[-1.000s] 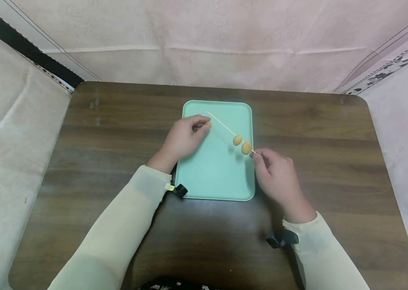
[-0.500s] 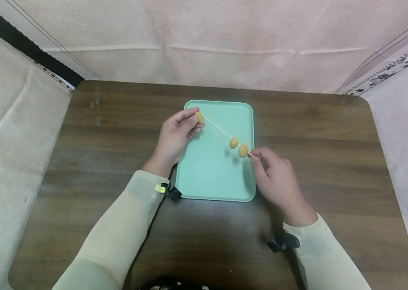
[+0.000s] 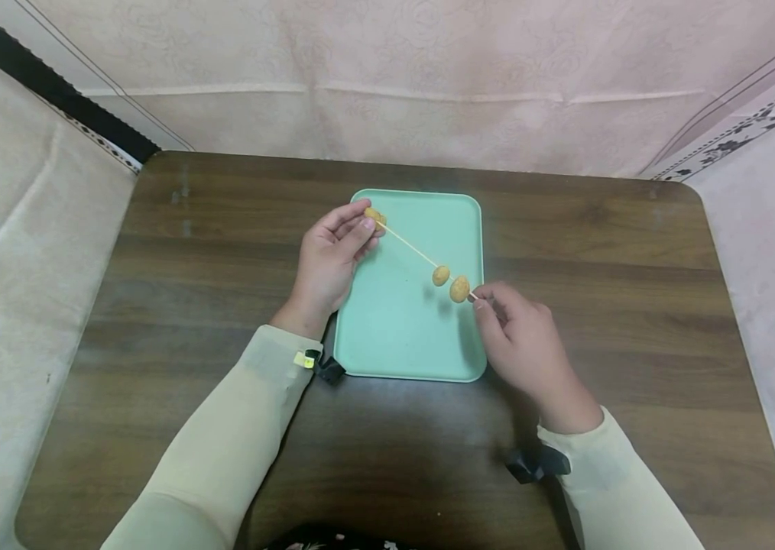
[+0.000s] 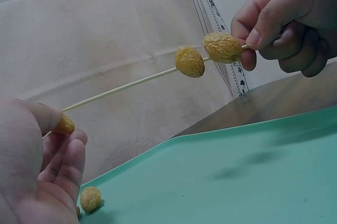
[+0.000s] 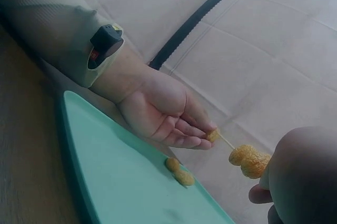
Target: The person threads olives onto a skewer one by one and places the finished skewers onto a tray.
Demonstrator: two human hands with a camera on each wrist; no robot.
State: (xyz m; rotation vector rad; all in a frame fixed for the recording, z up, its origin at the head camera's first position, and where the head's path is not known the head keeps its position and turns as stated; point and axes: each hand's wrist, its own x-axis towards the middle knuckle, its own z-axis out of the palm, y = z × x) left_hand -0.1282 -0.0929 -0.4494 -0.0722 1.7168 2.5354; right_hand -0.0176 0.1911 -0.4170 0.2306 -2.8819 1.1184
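My right hand (image 3: pixel 525 336) pinches the lower end of a thin wooden skewer (image 4: pixel 121 87) above the tray. Two small wrinkled yellow balls, like baby potatoes, sit on it near those fingers: a larger ball (image 4: pixel 222 48) and a smaller ball (image 4: pixel 189 61). At the skewer's other end, my left hand (image 3: pixel 329 263) pinches another wrinkled ball (image 4: pixel 65 124) between thumb and fingers. In the left wrist view a short pale tip shows beyond this ball, partly hidden by the thumb. Two more balls (image 5: pixel 184 177) lie on the tray below the left hand.
A mint-green tray (image 3: pixel 408 336) stands on the dark wooden table (image 3: pixel 635 305). Light cloth (image 3: pixel 429 76) hangs behind the table and at both sides. Each wrist carries a small black camera (image 5: pixel 106 40).
My left hand has moved back to the left and up, turning so that its ball shows at the skewer's tip. The skewer has shifted slightly down and left; my right hand has barely moved.
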